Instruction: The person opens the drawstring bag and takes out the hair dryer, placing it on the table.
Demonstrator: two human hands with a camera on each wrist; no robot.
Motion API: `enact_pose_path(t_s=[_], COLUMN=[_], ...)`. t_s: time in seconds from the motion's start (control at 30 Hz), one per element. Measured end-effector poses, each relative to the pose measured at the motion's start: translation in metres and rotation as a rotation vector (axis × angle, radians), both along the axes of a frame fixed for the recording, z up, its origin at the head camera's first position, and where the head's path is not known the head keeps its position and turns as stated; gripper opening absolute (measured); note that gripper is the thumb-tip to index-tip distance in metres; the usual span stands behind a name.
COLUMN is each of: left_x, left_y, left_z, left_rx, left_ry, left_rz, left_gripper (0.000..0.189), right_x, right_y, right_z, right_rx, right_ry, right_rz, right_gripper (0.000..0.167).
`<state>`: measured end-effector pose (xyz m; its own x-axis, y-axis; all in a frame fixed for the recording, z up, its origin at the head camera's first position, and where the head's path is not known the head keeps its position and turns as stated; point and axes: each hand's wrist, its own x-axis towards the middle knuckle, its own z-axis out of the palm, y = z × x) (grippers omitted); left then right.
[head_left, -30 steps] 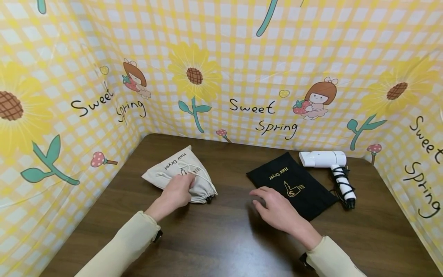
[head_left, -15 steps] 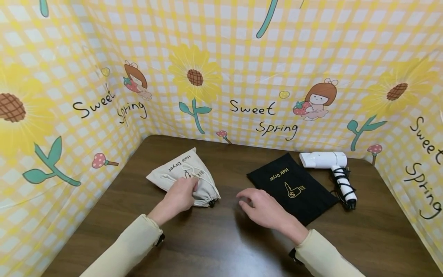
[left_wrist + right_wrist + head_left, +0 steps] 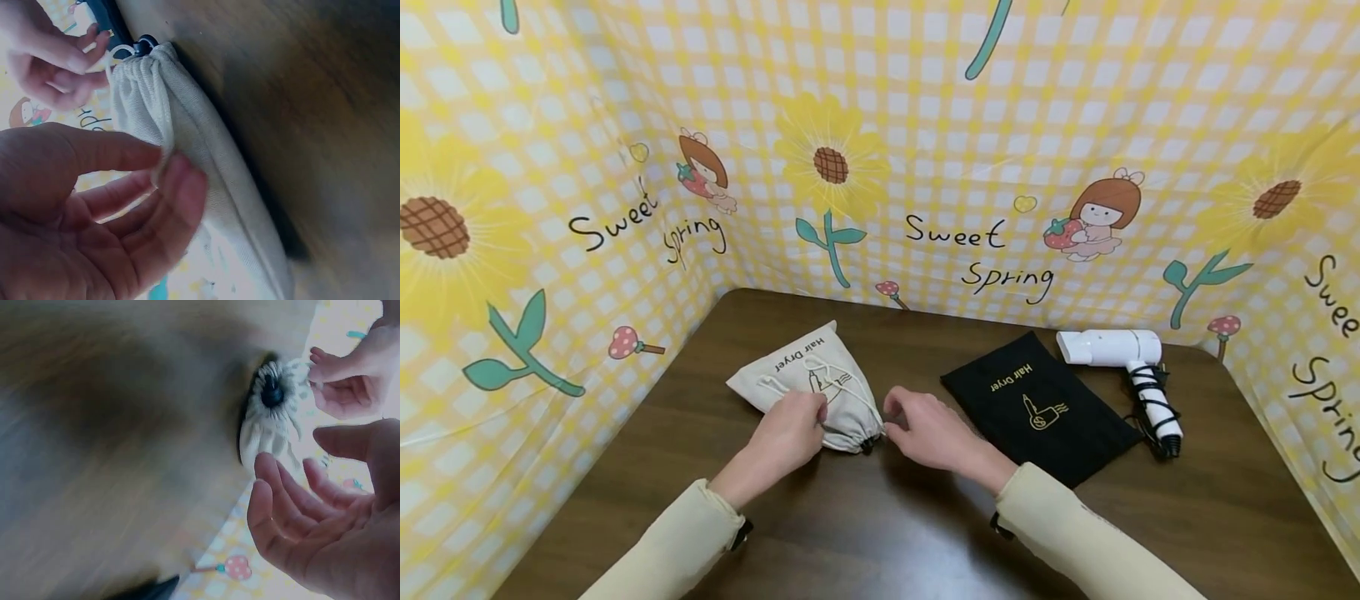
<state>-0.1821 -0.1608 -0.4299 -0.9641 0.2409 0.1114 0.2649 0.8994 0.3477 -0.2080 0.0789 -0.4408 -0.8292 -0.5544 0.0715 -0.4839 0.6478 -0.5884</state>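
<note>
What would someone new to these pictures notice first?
Probably the yellow checked cloth with its big sunflowers, rising behind the table. Next, left of centre, the left hand pinches the drawstring of a pale bag marked Hair Dryer, with the right hand by its gathered end. On the right, a white hair dryer, black cable wound round its handle, lies beside a black bag.

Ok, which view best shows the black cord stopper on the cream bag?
Right wrist: the black stopper faces the camera, ringed by gathered cream cloth. Left wrist catches it side-on near the top edge; head shows just a small dark spot.
</note>
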Motion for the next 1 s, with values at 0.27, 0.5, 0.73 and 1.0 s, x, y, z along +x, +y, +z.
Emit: enact_pose_path(t_s=[0.27,0.5,0.73,1.0], left_x=[0.022,0.038,0.044,0.045], left_y=[-0.020,-0.017,-0.020,-0.030], left_z=[-0.012,0.011,0.021,0.024], left_rx=[-0.085,-0.211,-0.331,-0.345], left_ry=[-0.001,-0.152,-0.235,-0.300], left_rz=[-0.003,0.037,0.086,0.080], left_gripper=[0.025,0.032,0.033,0.031], right_x=[-0.004,-0.008,-0.011,-0.012], right_y=[-0.027,-0.026,-0.016,0.004], right_z=[-0.008,-0.006,-0.007,-0.002], right_rx=[-0.064,-0.113,-0.087,-0.146], right_ry=[-0.053,-0.086,-0.119,-0.103], right_rz=[-0.066,-0.096,-0.234,-0.353], right_gripper=[0.025,0.032,0.044,0.044])
